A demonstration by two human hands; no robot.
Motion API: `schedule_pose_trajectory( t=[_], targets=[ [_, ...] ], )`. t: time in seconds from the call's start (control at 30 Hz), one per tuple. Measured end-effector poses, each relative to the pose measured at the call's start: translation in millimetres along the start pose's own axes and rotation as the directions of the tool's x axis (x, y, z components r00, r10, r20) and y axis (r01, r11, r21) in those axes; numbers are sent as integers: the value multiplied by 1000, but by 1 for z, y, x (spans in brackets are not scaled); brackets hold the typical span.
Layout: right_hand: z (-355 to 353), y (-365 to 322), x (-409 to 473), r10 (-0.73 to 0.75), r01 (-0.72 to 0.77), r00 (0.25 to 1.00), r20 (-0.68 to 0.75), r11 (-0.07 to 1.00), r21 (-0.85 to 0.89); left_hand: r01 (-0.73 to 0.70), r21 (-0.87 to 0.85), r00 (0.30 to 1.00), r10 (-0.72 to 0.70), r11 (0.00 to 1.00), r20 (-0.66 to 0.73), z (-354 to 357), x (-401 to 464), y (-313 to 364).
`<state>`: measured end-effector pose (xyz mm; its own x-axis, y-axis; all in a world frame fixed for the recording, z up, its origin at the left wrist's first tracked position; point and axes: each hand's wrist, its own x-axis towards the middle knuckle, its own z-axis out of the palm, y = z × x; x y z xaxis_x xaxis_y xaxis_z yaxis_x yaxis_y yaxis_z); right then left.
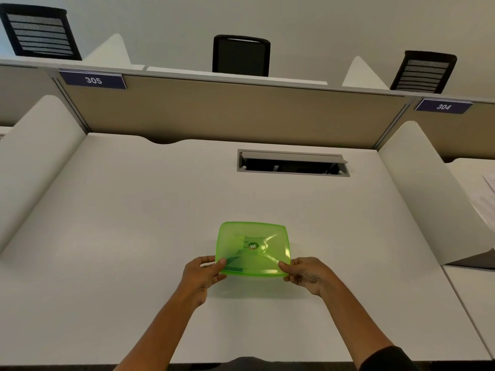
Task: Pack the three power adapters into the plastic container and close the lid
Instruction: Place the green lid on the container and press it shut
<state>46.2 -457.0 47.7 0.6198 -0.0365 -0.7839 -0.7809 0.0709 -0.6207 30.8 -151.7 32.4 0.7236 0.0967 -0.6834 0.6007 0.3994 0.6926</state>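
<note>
A translucent green plastic container point(253, 249) sits on the white desk, its lid on top with a round sticker in the middle. My left hand point(202, 274) pinches the near left corner of the lid. My right hand point(308, 273) pinches the near right corner. Dim dark shapes show through the green plastic at the near left; I cannot tell what they are. No power adapter lies in the open on the desk.
A cable hatch point(293, 163) with its flap raised is set into the desk behind the container. White side dividers point(40, 145) stand left and right, a beige partition point(235, 113) at the back. Papers point(486, 199) lie on the desk at the right.
</note>
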Motion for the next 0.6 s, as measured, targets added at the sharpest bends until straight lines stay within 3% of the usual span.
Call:
schedule_pose_trajectory(
  t=[0.6],
  targets=[
    [0,2,1,9,-9,1000,3,998,67,-49,-11,997,48,999,-54,1,-4,-13]
  ],
)
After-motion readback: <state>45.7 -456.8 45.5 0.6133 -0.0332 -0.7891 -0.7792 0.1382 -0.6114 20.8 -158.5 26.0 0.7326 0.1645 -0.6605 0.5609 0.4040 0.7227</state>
